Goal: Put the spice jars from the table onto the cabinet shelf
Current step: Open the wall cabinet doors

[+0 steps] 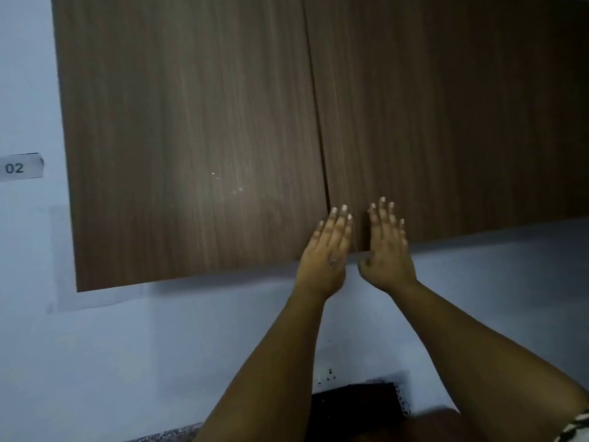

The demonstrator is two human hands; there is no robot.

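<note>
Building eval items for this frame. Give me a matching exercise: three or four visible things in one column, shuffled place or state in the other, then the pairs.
Column 1
1. left hand
2. right hand
3. white paper label printed "02"
4. left brown wood-grain cabinet door

Column 2
A. on the pale wall, left of the cabinet
B. closed, left of the centre seam
C. fingers straight, on the right door's lower edge
D. fingers straight, at the seam's lower end

Pairs: 1-D, 2-C, 3-A, 4-B

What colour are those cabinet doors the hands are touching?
The cabinet doors are dark brown with a vertical wood-grain pattern, seen in the head view.
</note>
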